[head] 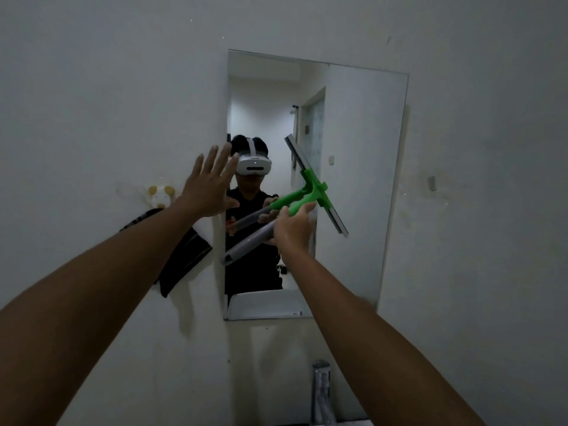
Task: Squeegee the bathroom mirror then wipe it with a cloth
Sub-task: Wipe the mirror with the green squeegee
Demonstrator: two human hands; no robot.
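Observation:
A tall frameless mirror (362, 167) hangs on the white wall. My right hand (293, 227) grips a squeegee (310, 192) with a green head and a grey handle; its blade lies tilted against the middle of the glass. My left hand (209, 182) is raised with fingers spread, at the mirror's left edge, holding nothing; I cannot tell whether it touches the wall. A dark cloth (184, 259) hangs on the wall left of the mirror, below my left forearm.
A small yellow-and-white hook (160, 195) sits above the dark cloth. A chrome tap (321, 392) stands at the bottom centre, below the mirror. A small grey fitting (431, 182) is on the wall to the right. The mirror reflects a person wearing a headset.

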